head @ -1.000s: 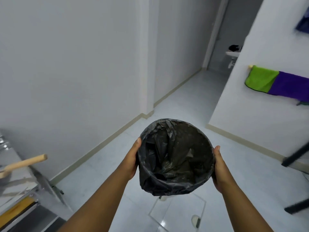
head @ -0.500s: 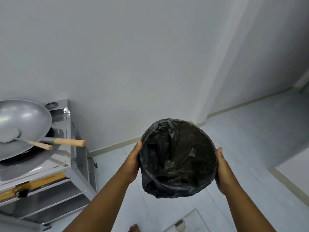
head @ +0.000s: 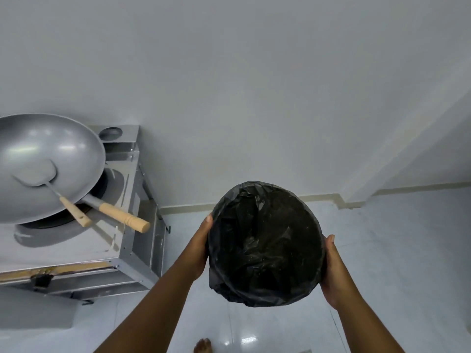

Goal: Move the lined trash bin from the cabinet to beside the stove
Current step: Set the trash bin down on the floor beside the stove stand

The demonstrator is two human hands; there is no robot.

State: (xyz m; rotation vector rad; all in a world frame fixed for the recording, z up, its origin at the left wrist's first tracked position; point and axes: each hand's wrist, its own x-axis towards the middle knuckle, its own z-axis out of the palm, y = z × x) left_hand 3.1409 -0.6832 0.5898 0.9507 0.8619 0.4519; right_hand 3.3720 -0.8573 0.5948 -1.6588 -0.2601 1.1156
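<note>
Bin liner (head: 265,245) black; wok (head: 46,164) grey; handles (head: 125,217) pale wood.

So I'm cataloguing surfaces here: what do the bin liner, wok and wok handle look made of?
Bin liner: thin black plastic film, going by its crinkles and glossy creases. Wok: grey metal, matte with soft light reflections; the alloy is unclear. Wok handle: pale turned wood, apparently unvarnished, with grooves near its end.

Trash bin (head: 265,247), black-lined, gripped between left hand (head: 201,247) and right hand (head: 334,273) above the floor (head: 395,250), right of the stove (head: 137,240) (wok (head: 46,154) on top); contents apparently nil.
</note>
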